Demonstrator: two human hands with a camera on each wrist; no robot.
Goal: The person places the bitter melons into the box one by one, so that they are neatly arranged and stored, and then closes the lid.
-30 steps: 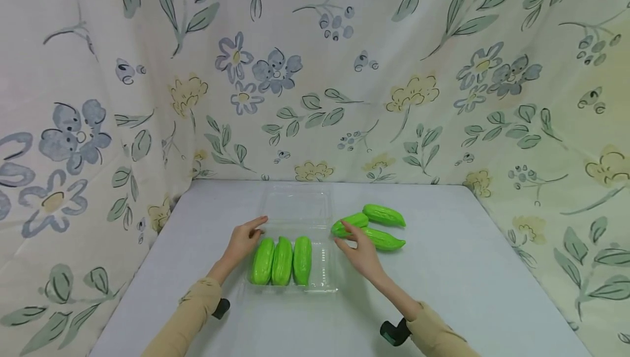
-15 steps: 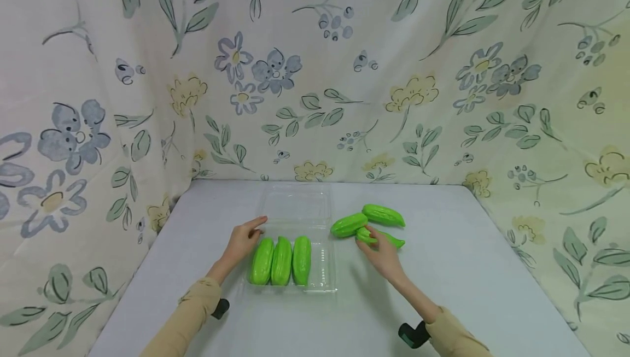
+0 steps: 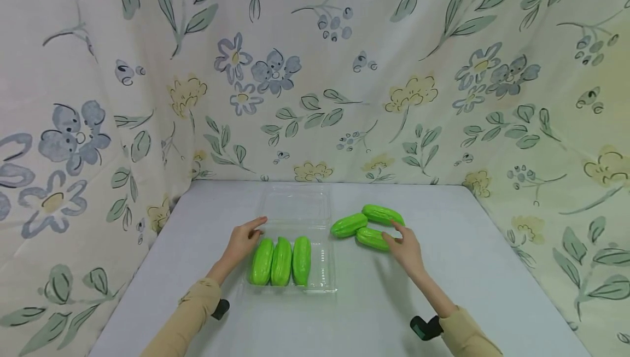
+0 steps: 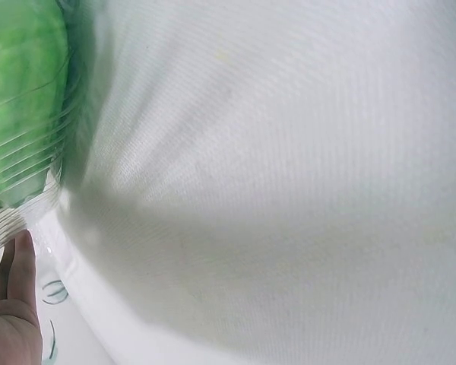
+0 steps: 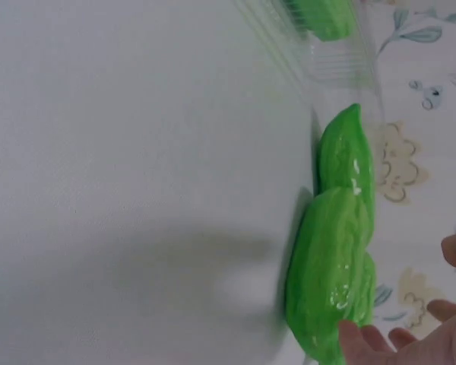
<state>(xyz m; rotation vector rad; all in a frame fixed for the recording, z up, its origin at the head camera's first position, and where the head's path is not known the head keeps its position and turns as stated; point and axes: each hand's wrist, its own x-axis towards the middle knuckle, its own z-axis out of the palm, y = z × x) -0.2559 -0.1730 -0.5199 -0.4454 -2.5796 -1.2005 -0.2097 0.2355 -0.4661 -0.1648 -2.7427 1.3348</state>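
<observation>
A clear plastic clamshell box [image 3: 323, 267] lies unfolded, its lid [image 3: 295, 203] laid back behind it. Three glossy green ridged gourds [image 3: 281, 261] fill the left and middle of its base, side by side. My left hand [image 3: 241, 241] is at the box's back left corner; in the left wrist view its straight fingers [image 4: 21, 266] touch the clear wall. My right hand [image 3: 407, 249] hovers over the right end of the front loose gourd [image 3: 371, 238], hiding that end. The right wrist view shows its thumb apart from the fingers, gripping nothing.
Two more loose gourds lie behind the front one: the left gourd [image 3: 348, 225] close to the box, and the back gourd [image 3: 379, 214]. A white cloth covers the table [image 3: 467, 247]. A floral curtain [image 3: 315, 72] hangs behind and at the sides.
My right hand has moved rightward, from above the left loose gourd, across the front one, to its right end. My left hand and the gourds have hardly moved.
</observation>
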